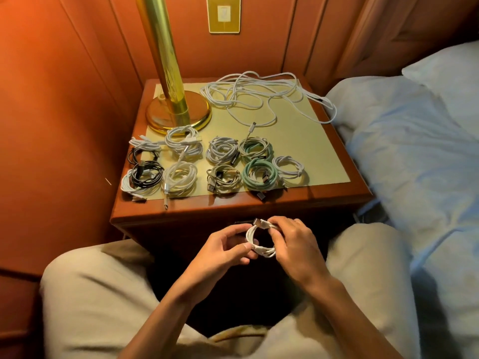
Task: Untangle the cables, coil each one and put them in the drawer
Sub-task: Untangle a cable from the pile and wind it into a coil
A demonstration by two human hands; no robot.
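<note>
Both hands low-center: left hand (228, 244) + right hand (293, 242) gripping small white coil (260, 242) w/ plug at top. Behind, on surface (285, 200): coiled cables (215, 161) in rows, mid-frame. Loose white tangle (261, 95) further back, right of brass lamp base (178, 114).

There is just one camera, worn on the person's head. It looks forward and down, close over the knees, at the front edge of the small brown wooden bedside table (259, 206), with the wall behind.
</note>
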